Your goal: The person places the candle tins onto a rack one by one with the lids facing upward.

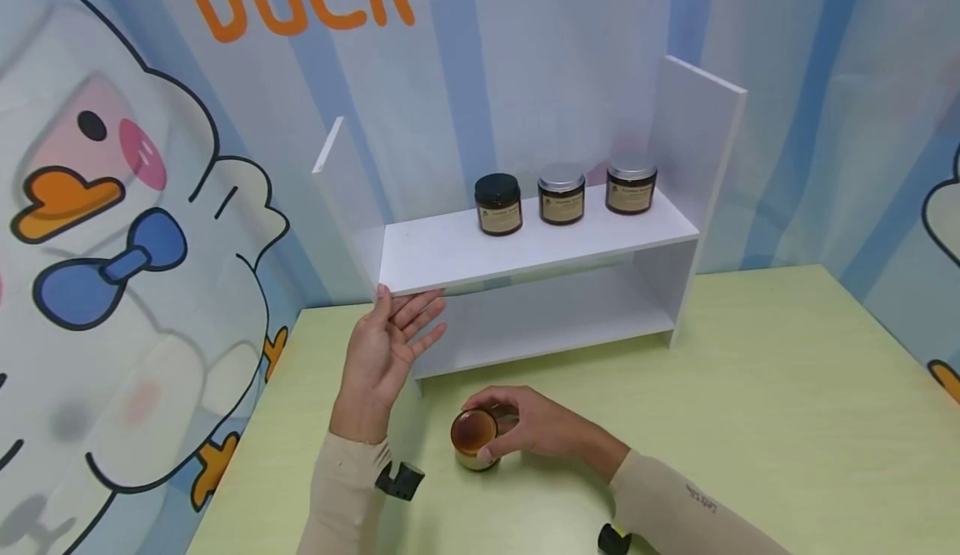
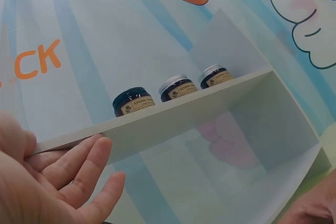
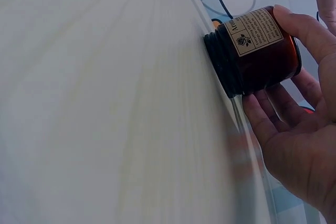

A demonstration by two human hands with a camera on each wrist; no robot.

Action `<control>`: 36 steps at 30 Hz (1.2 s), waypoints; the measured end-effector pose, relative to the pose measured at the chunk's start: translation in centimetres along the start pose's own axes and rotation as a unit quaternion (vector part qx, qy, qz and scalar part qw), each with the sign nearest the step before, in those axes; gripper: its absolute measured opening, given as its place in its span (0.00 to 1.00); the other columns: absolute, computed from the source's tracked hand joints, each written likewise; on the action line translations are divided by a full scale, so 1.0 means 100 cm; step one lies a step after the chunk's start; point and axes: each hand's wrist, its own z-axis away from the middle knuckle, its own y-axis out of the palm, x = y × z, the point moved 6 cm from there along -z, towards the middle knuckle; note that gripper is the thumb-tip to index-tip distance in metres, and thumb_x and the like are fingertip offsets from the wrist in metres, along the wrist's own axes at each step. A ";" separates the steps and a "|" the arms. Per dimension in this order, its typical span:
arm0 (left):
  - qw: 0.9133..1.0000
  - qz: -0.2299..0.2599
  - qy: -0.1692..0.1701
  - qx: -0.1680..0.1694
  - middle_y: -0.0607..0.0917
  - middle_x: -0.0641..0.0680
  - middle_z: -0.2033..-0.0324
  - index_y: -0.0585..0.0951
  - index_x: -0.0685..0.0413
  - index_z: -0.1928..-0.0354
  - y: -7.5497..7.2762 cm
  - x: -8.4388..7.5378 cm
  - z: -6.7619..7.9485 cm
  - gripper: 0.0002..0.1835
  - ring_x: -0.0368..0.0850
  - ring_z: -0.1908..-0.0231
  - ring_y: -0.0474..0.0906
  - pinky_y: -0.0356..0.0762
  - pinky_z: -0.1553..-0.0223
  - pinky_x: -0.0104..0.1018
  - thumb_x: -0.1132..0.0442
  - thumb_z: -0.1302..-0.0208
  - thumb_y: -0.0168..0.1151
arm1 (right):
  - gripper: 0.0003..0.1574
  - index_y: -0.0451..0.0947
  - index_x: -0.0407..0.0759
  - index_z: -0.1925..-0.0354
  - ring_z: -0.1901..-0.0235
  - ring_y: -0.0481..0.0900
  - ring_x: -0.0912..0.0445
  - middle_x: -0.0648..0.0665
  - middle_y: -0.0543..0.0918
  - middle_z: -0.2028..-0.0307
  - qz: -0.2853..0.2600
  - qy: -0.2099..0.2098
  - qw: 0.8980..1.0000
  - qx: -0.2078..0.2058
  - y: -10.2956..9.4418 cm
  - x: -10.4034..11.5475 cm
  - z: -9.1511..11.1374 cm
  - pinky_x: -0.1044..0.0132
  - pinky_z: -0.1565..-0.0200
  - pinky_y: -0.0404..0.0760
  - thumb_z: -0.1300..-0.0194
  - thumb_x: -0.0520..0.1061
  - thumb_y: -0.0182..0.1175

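My right hand (image 1: 543, 426) holds an amber glass jar (image 1: 474, 434) over the table front, thumb on one side and fingers on the other. The jar is upside down: its amber base faces up, and in the right wrist view the dark lid (image 3: 223, 66) is toward the tabletop, below a tan label. My left hand (image 1: 386, 351) is at the left front corner of the white shelf (image 1: 420, 263), thumb at the board's edge and fingers reaching underneath. In the left wrist view those fingers (image 2: 79, 174) lie under the board, palm turned up.
On the upper board stand a black-lidded jar (image 1: 498, 205) and two silver-lidded jars, one in the middle (image 1: 562, 195) and one at the right (image 1: 631, 185). The shelf has tall side panels and a lower board (image 1: 547, 317). It stands on a pale green table (image 1: 780, 422) before a cartoon-printed backdrop.
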 end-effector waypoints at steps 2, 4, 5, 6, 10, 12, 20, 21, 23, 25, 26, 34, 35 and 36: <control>1.000 0.001 0.000 0.000 0.87 0.56 0.46 0.69 0.62 0.30 -0.001 0.000 0.000 0.34 0.48 0.44 0.84 0.80 0.41 0.48 0.41 0.20 0.39 | 0.38 0.74 0.39 0.34 0.43 0.80 0.47 0.44 0.82 0.42 -0.002 -0.002 1.000 0.002 0.000 0.000 -0.001 0.59 0.44 0.82 0.41 0.39 0.75; 1.000 -0.001 0.000 0.002 0.87 0.55 0.45 0.69 0.61 0.30 -0.001 0.000 -0.001 0.34 0.47 0.43 0.84 0.80 0.41 0.48 0.41 0.20 0.39 | 0.38 0.74 0.38 0.34 0.43 0.80 0.47 0.44 0.82 0.42 -0.004 -0.002 1.000 0.005 0.000 -0.001 -0.001 0.60 0.44 0.82 0.41 0.38 0.75; 1.000 -0.003 0.000 0.002 0.87 0.55 0.46 0.69 0.61 0.29 -0.002 0.000 -0.001 0.34 0.47 0.43 0.84 0.80 0.41 0.47 0.41 0.21 0.39 | 0.38 0.74 0.38 0.34 0.42 0.80 0.47 0.44 0.82 0.42 -0.005 -0.002 1.000 0.007 0.000 -0.001 -0.001 0.60 0.44 0.82 0.41 0.38 0.75; 1.000 -0.004 0.000 0.002 0.87 0.55 0.46 0.69 0.61 0.29 -0.002 0.000 -0.001 0.34 0.47 0.43 0.84 0.80 0.41 0.47 0.41 0.21 0.39 | 0.38 0.74 0.38 0.34 0.42 0.80 0.47 0.44 0.82 0.42 -0.007 -0.002 1.000 0.008 0.000 -0.001 -0.001 0.60 0.44 0.82 0.41 0.38 0.75; 1.000 -0.004 0.000 0.002 0.88 0.54 0.47 0.69 0.61 0.29 -0.002 0.001 -0.001 0.34 0.48 0.43 0.83 0.80 0.41 0.48 0.41 0.20 0.39 | 0.39 0.72 0.37 0.33 0.42 0.80 0.48 0.44 0.81 0.41 -0.017 -0.001 1.000 0.013 0.001 0.000 -0.001 0.59 0.43 0.81 0.41 0.38 0.75; 1.000 -0.005 -0.002 0.003 0.88 0.54 0.47 0.69 0.61 0.29 -0.002 0.001 -0.001 0.34 0.48 0.43 0.83 0.80 0.40 0.48 0.41 0.20 0.39 | 0.40 0.72 0.37 0.33 0.42 0.80 0.48 0.44 0.81 0.41 -0.021 0.000 1.000 0.017 0.002 0.000 0.000 0.59 0.42 0.81 0.40 0.38 0.75; 1.000 -0.008 -0.002 0.006 0.88 0.53 0.47 0.70 0.61 0.30 -0.001 0.000 0.000 0.34 0.47 0.43 0.83 0.79 0.40 0.48 0.41 0.20 0.38 | 0.41 0.69 0.37 0.32 0.40 0.78 0.50 0.44 0.80 0.40 -0.016 -0.003 0.999 0.031 0.003 0.002 0.000 0.60 0.39 0.79 0.39 0.38 0.74; 1.000 -0.008 -0.002 0.007 0.88 0.53 0.47 0.70 0.61 0.30 0.000 0.000 0.000 0.34 0.47 0.43 0.83 0.79 0.40 0.48 0.41 0.20 0.38 | 0.41 0.69 0.37 0.31 0.39 0.78 0.50 0.45 0.80 0.39 -0.012 -0.004 0.999 0.032 0.003 0.003 0.000 0.60 0.39 0.78 0.40 0.38 0.74; 1.000 -0.008 -0.001 0.006 0.88 0.53 0.47 0.70 0.61 0.30 0.000 -0.001 0.000 0.34 0.47 0.43 0.83 0.79 0.40 0.49 0.41 0.20 0.38 | 0.42 0.69 0.38 0.31 0.39 0.78 0.50 0.46 0.80 0.39 -0.002 -0.005 0.999 0.033 0.003 0.005 0.000 0.61 0.38 0.77 0.40 0.38 0.74; 1.000 -0.009 0.000 0.005 0.88 0.53 0.47 0.70 0.61 0.30 0.001 -0.001 0.000 0.34 0.47 0.43 0.83 0.78 0.39 0.49 0.41 0.20 0.38 | 0.43 0.70 0.39 0.31 0.39 0.78 0.50 0.47 0.80 0.39 0.007 -0.004 0.999 0.031 0.004 0.006 0.000 0.61 0.38 0.77 0.42 0.38 0.75; 1.000 -0.010 0.000 0.005 0.88 0.53 0.47 0.70 0.61 0.30 0.001 -0.001 0.001 0.34 0.47 0.43 0.83 0.78 0.39 0.49 0.41 0.20 0.38 | 0.43 0.70 0.39 0.31 0.39 0.78 0.50 0.48 0.80 0.39 0.011 -0.004 0.999 0.030 0.004 0.007 0.000 0.61 0.38 0.77 0.42 0.38 0.75; 1.000 -0.009 -0.001 0.004 0.89 0.53 0.48 0.70 0.61 0.30 0.000 -0.001 0.001 0.33 0.47 0.43 0.84 0.80 0.41 0.48 0.42 0.20 0.38 | 0.40 0.72 0.39 0.33 0.41 0.79 0.50 0.47 0.80 0.41 0.022 -0.007 0.999 0.026 0.005 0.008 0.000 0.62 0.41 0.79 0.41 0.38 0.74; 1.000 -0.009 -0.001 0.004 0.89 0.53 0.48 0.70 0.61 0.30 0.001 -0.001 0.001 0.33 0.47 0.43 0.84 0.80 0.40 0.48 0.42 0.20 0.38 | 0.40 0.72 0.39 0.33 0.42 0.79 0.50 0.47 0.80 0.41 0.022 -0.008 0.999 0.027 0.004 0.008 0.000 0.61 0.41 0.79 0.41 0.38 0.74; 1.000 -0.009 -0.001 0.004 0.89 0.53 0.48 0.71 0.61 0.30 0.001 -0.001 0.001 0.33 0.47 0.43 0.84 0.79 0.40 0.48 0.42 0.20 0.38 | 0.39 0.72 0.39 0.33 0.42 0.79 0.50 0.47 0.80 0.41 0.021 -0.009 0.999 0.028 0.004 0.009 0.000 0.61 0.41 0.80 0.41 0.38 0.74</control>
